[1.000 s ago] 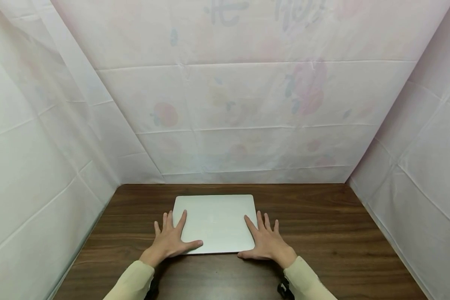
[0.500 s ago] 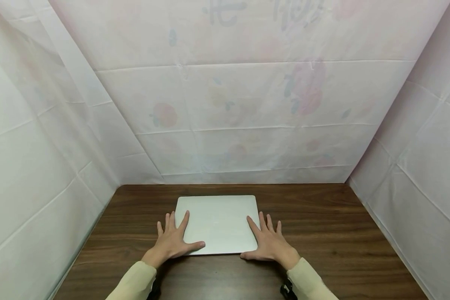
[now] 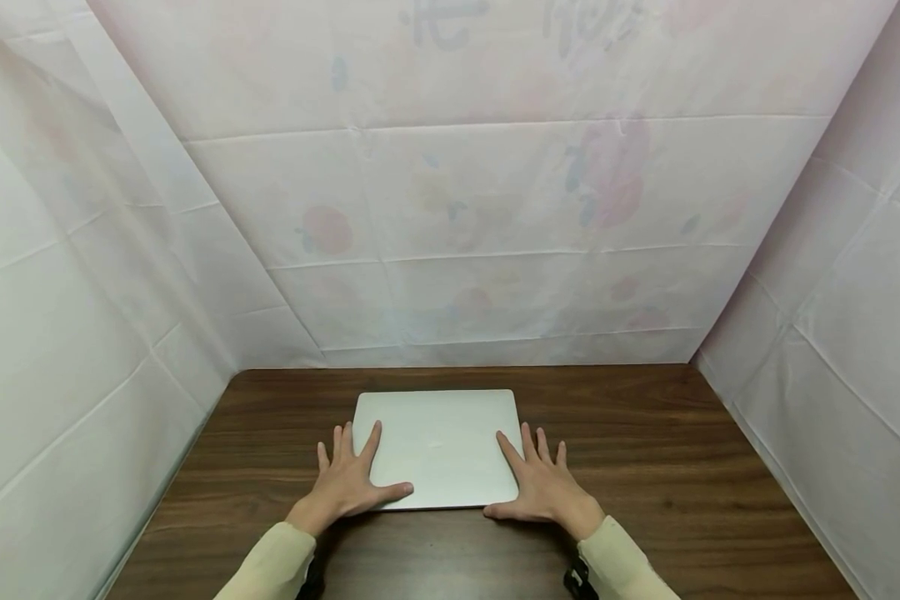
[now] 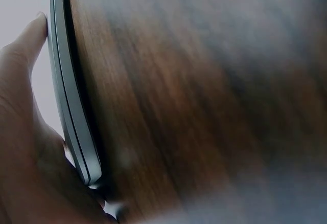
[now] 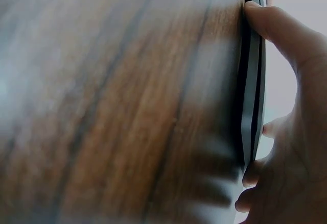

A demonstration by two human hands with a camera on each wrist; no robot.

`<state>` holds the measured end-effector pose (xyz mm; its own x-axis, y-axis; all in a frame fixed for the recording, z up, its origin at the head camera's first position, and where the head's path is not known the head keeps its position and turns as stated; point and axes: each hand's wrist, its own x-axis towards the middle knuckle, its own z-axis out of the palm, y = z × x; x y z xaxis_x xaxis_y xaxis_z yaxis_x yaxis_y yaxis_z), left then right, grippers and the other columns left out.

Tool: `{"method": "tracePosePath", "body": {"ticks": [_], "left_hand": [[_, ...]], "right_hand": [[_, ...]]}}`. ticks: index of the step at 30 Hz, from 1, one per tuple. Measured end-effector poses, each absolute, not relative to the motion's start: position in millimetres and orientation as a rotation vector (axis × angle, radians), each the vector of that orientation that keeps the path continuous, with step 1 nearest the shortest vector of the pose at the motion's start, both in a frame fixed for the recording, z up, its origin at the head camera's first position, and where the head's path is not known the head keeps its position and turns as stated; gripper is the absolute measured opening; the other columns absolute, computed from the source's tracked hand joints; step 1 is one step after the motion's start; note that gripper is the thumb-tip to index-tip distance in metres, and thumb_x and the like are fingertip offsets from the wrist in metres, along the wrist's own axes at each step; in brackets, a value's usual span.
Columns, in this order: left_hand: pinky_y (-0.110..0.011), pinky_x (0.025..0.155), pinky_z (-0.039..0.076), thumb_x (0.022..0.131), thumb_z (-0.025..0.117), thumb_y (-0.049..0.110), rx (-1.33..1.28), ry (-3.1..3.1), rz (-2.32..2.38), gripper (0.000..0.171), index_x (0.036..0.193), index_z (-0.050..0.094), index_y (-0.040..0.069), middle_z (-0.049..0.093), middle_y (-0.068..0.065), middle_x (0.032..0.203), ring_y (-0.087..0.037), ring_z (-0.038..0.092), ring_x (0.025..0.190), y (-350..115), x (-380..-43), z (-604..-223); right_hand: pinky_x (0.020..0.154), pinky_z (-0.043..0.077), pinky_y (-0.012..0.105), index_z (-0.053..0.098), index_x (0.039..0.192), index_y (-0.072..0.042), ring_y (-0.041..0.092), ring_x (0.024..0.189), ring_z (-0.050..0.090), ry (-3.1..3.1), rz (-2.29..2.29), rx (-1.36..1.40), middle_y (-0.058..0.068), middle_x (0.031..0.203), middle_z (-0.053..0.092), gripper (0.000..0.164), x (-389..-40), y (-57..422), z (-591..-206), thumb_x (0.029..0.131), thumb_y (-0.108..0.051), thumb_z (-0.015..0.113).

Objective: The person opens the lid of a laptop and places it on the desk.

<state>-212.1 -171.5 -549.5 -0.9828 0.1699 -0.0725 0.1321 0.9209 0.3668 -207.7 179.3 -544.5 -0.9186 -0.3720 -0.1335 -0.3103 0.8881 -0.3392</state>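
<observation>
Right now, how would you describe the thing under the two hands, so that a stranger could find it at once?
Look at the dark wooden table enclosed by pale sheeting. Near its middle lies a closed silver laptop, flat, with the left hand and right hand resting on its front corners. It is the only pale, rounded-cornered slab on the wood.

I was looking down at a makeshift recording booth rather than any lived-in room. A dark wood-grain table (image 3: pixel 645 467) stood boxed in on three sides by pale sheeting (image 3: pixel 495 192), a thin pinkish-white cloth with faint fruit prints and sharp fold creases, hung as a backdrop behind and to both sides. I saw no shelves, windows or other furniture past it. Only a closed silver laptop (image 3: pixel 438 446) lay on the tabletop, which gave it the feel of a desk set up for filming.
</observation>
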Motion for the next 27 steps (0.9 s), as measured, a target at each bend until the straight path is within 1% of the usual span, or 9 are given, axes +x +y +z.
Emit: {"method": "tracePosePath", "body": {"ticks": [4, 11, 18, 19, 27], "left_hand": [[-0.080, 0.115, -0.003, 0.073, 0.065, 0.087, 0.239, 2.971, 0.578, 0.125, 0.167, 0.020, 0.017, 0.005, -0.039, 0.166, -0.057, -0.002, 0.155, -170.1, -213.5, -552.2], [-0.080, 0.115, -0.008, 0.069, 0.065, 0.090, 0.259, 3.001, 0.670, 0.128, 0.166, 0.022, 0.017, 0.005, -0.038, 0.166, -0.057, -0.003, 0.155, -168.9, -218.3, -567.2], [-0.081, 0.114, -0.007, 0.072, 0.066, 0.086, 0.244, 2.964, 0.615, 0.126, 0.166, 0.020, 0.017, 0.004, -0.039, 0.165, -0.057, -0.003, 0.155, -163.1, -215.6, -552.2], [-0.080, 0.114, -0.007, 0.072, 0.065, 0.087, 0.237, 2.959, 0.594, 0.126, 0.167, 0.019, 0.018, 0.003, -0.038, 0.166, -0.056, -0.004, 0.155, -162.3, -215.3, -550.8], [-0.081, 0.114, -0.006, 0.073, 0.063, 0.088, 0.227, 2.946, 0.542, 0.125, 0.167, 0.017, 0.020, 0.003, -0.037, 0.166, -0.054, -0.005, 0.155, -158.0, -216.4, -548.3]], "right_hand": [[0.114, 0.008, 0.082, 0.020, 0.167, -0.027, 0.055, 0.155, 0.010, 2.863, -0.468, -0.513, 0.028, 0.170, 0.006, 0.119, -208.2, 181.2, -545.5, 0.074, -0.085, 0.066], [0.113, 0.008, 0.083, 0.020, 0.167, -0.027, 0.055, 0.155, 0.010, 2.862, -0.472, -0.497, 0.027, 0.171, 0.006, 0.119, -208.4, 185.1, -546.4, 0.073, -0.086, 0.065], [0.113, 0.008, 0.084, 0.019, 0.167, -0.028, 0.055, 0.155, 0.010, 2.861, -0.475, -0.497, 0.027, 0.171, 0.006, 0.120, -209.0, 188.6, -546.9, 0.073, -0.086, 0.066], [0.113, 0.008, 0.084, 0.020, 0.167, -0.028, 0.055, 0.155, 0.010, 2.860, -0.479, -0.495, 0.027, 0.171, 0.006, 0.120, -208.8, 189.0, -546.6, 0.073, -0.086, 0.066], [0.112, 0.009, 0.084, 0.019, 0.167, -0.027, 0.056, 0.154, 0.010, 2.853, -0.499, -0.487, 0.027, 0.171, 0.005, 0.120, -208.4, 193.5, -546.3, 0.073, -0.086, 0.067]]}}
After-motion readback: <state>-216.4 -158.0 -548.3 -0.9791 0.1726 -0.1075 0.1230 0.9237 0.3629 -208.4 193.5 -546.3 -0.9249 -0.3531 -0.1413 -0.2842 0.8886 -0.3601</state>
